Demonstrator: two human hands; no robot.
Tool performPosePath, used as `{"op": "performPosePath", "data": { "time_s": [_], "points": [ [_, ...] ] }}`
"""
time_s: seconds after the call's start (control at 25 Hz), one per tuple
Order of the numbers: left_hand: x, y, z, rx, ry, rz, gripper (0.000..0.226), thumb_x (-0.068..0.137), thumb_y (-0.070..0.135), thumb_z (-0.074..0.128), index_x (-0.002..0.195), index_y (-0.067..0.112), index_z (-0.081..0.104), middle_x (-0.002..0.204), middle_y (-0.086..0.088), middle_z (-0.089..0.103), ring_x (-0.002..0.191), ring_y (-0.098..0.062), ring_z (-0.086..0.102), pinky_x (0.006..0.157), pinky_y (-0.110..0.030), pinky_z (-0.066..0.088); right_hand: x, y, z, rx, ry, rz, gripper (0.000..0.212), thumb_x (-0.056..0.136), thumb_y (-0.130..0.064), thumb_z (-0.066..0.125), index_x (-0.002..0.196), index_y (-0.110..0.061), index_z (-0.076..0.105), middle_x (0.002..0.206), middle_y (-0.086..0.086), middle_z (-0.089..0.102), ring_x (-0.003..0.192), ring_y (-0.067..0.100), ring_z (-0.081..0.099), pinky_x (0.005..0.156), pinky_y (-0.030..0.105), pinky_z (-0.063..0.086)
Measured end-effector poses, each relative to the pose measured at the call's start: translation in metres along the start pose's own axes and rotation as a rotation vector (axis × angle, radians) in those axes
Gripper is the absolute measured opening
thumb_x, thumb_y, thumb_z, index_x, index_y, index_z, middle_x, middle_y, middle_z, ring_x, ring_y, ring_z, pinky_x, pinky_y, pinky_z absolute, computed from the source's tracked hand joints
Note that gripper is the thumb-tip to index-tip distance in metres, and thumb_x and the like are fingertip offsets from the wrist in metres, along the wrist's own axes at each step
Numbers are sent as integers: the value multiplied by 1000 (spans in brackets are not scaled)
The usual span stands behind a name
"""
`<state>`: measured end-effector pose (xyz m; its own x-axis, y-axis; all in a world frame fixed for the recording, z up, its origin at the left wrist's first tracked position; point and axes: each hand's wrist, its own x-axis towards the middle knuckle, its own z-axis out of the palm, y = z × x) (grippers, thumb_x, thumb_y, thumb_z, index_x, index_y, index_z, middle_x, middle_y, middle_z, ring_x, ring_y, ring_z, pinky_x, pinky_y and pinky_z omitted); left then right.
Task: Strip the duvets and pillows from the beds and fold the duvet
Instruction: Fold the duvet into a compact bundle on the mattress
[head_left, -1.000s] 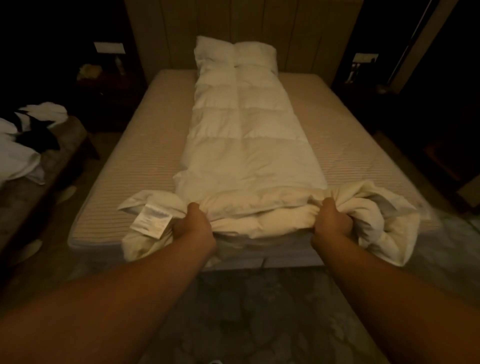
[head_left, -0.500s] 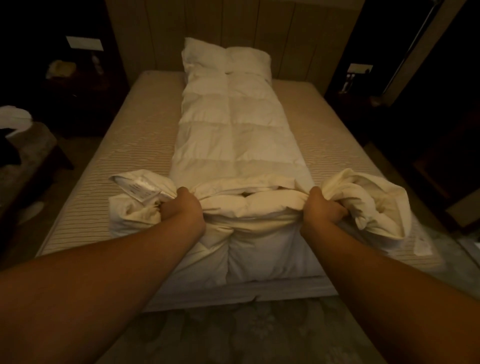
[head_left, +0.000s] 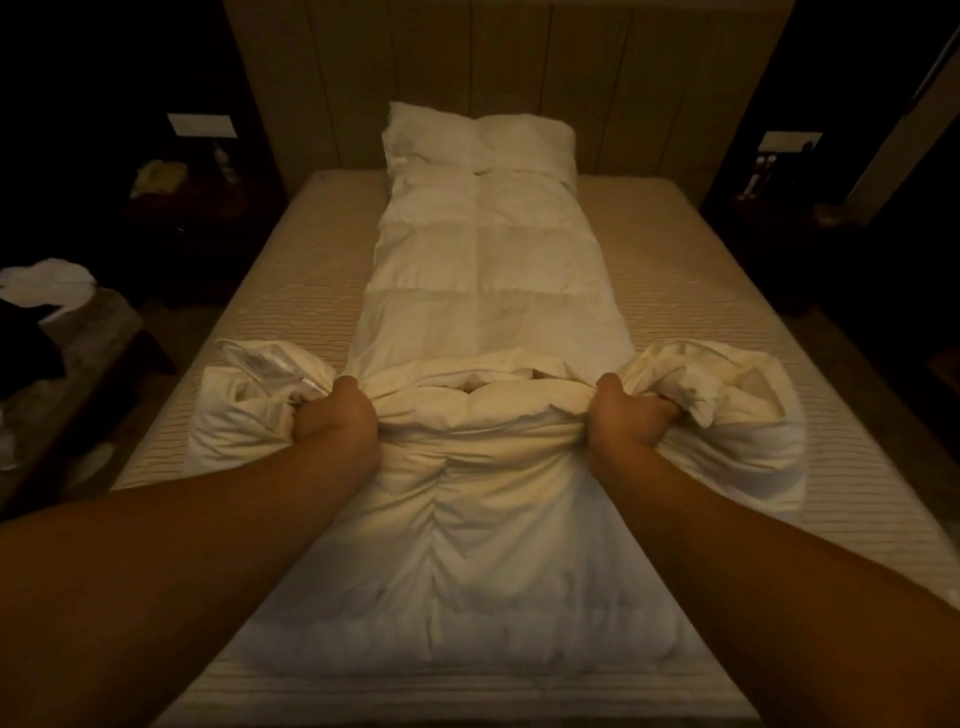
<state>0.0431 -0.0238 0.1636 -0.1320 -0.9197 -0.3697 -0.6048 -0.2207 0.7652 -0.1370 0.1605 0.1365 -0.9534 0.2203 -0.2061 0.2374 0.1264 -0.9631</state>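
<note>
A white quilted duvet (head_left: 483, 270) lies folded into a long strip down the middle of the striped bare mattress (head_left: 291, 312), reaching the headboard. Its near end is doubled over toward the headboard, and a lower layer spreads to the foot of the bed. My left hand (head_left: 337, 421) is clenched on the bunched left corner, beside a sewn-in label (head_left: 270, 364). My right hand (head_left: 628, 415) grips the bunched right corner. Both forearms stretch forward over the bed.
A panelled headboard (head_left: 493, 78) stands behind the bed. Dark nightstands sit on both sides, the left one (head_left: 182, 192) holding small items. A second bed or bench (head_left: 78, 343) at the left carries white and dark cloth. The room is dim.
Both hands have carried the duvet's near end forward up the bed, doubling it over. The view has moved closer, and the foot of the mattress now fills the lower frame.
</note>
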Motion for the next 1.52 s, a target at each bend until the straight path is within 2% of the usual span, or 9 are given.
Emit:
{"op": "performPosePath", "data": {
  "time_s": [0.16, 0.24, 0.36, 0.48, 0.64, 0.76, 0.84, 0.96, 1.52],
  "points": [
    [42, 54, 29, -211, 165, 42, 58, 91, 43, 49, 138, 9, 46, 138, -13, 54, 121, -35, 53, 103, -41, 42, 55, -28, 58, 27, -78, -45, 72, 83, -25, 66, 139, -2, 27, 143, 14, 42, 128, 29, 46, 104, 31, 36],
    [52, 65, 45, -69, 82, 278, 50, 93, 42, 48, 133, 13, 52, 129, -4, 60, 116, -27, 56, 102, -35, 42, 73, -26, 76, 11, -194, -72, 66, 81, -27, 62, 138, -10, 32, 129, 6, 50, 114, 24, 53, 101, 35, 42],
    [51, 49, 63, 95, -74, 590, 40, 99, 33, 50, 137, 20, 50, 126, 3, 57, 117, -14, 50, 97, -21, 32, 85, 3, 83, -278, -384, -120, 56, 87, -24, 58, 140, -18, 38, 109, 2, 55, 101, 22, 55, 93, 35, 45],
    [75, 16, 83, 340, -215, 722, 40, 99, 38, 48, 135, 21, 55, 138, 0, 54, 131, -20, 44, 110, -26, 28, 96, 28, 83, -414, -467, -171, 47, 89, -21, 58, 135, -15, 47, 92, 0, 61, 101, 28, 60, 91, 34, 46],
    [104, -2, 98, 626, -389, 775, 55, 96, 57, 33, 142, 29, 46, 151, 4, 41, 143, -18, 27, 118, -34, 18, 103, 47, 88, -704, -542, -433, 46, 89, -32, 57, 134, -22, 52, 124, 10, 59, 114, 27, 55, 99, 39, 43],
    [124, -7, 113, 934, -292, 852, 73, 88, 70, 10, 152, 38, 21, 162, 8, 17, 150, -21, 5, 119, -49, 1, 106, 55, 105, -1014, -538, -686, 55, 92, -53, 44, 144, -36, 38, 148, 8, 39, 140, 28, 29, 113, 54, 19],
    [146, -15, 120, 1078, -183, 856, 68, 90, 71, 8, 152, 45, 3, 164, 10, 0, 149, -28, -12, 112, -60, -14, 115, 66, 120, -1189, -545, -680, 66, 89, -70, 28, 149, -45, 17, 161, 5, 12, 149, 30, -2, 111, 65, -6],
    [178, -42, 137, 1113, -114, 842, 68, 86, 77, 8, 147, 53, -11, 163, 10, -11, 146, -38, -21, 106, -65, -23, 133, 105, 130, -1311, -520, -571, 77, 79, -83, 14, 148, -51, 1, 163, 3, -7, 146, 31, -21, 106, 69, -17],
    [247, -125, 203, 1110, -169, 839, 75, 81, 83, 7, 146, 54, -14, 162, 12, -13, 146, -41, -18, 109, -70, -11, 159, 222, 175, -1343, -492, -523, 76, 80, -84, 21, 147, -53, 4, 163, 1, 1, 149, 25, -10, 105, 66, -19]
  ]
}}
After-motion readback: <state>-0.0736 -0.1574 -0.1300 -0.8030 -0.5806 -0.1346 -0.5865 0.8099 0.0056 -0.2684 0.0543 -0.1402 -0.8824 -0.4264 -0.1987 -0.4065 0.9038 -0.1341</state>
